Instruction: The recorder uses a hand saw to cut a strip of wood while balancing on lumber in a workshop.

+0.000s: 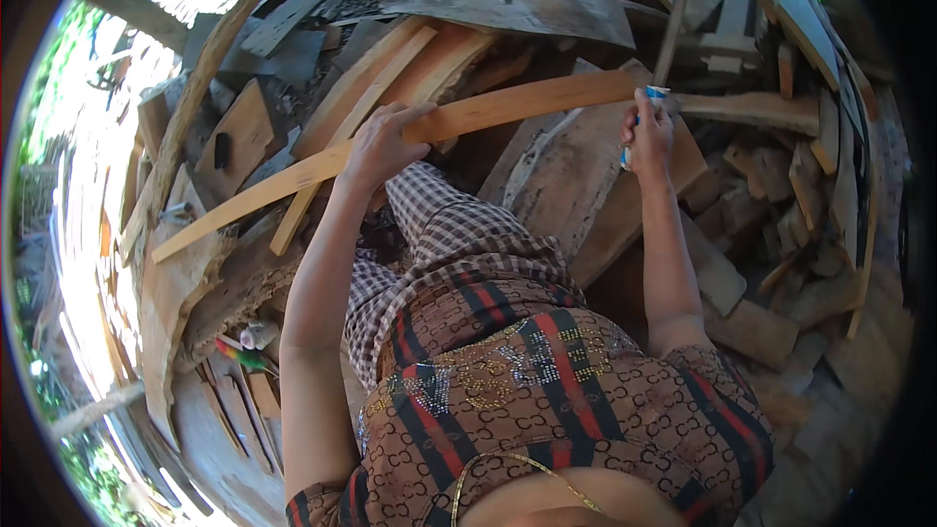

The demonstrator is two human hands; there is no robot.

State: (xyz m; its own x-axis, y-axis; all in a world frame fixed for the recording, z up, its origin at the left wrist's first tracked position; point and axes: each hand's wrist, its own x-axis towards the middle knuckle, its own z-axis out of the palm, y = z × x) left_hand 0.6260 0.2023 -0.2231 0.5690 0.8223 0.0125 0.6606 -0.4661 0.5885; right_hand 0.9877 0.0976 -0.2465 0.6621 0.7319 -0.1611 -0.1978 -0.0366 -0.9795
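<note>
A long, narrow wooden board (532, 105) runs slantwise in front of me, from low on the left up to the right. My left hand (384, 144) is closed around it near its middle, thumb on the near side. My right hand (648, 133) grips the blue-and-white handle of a long, narrow grey tool (672, 31). Its shaft points up and away, and I cannot tell whether it is a blade or a file. The board's right end lies right beside this hand. A thinner wooden strip (383, 81) passes beneath the board near my left hand.
Weathered planks (498, 2) are heaped at the far side. Wood offcuts (747, 332) pile up on the right. A crooked pole (200, 78) stands at the left, near a small black object (222, 149). A red-and-green item (244, 353) lies lower left.
</note>
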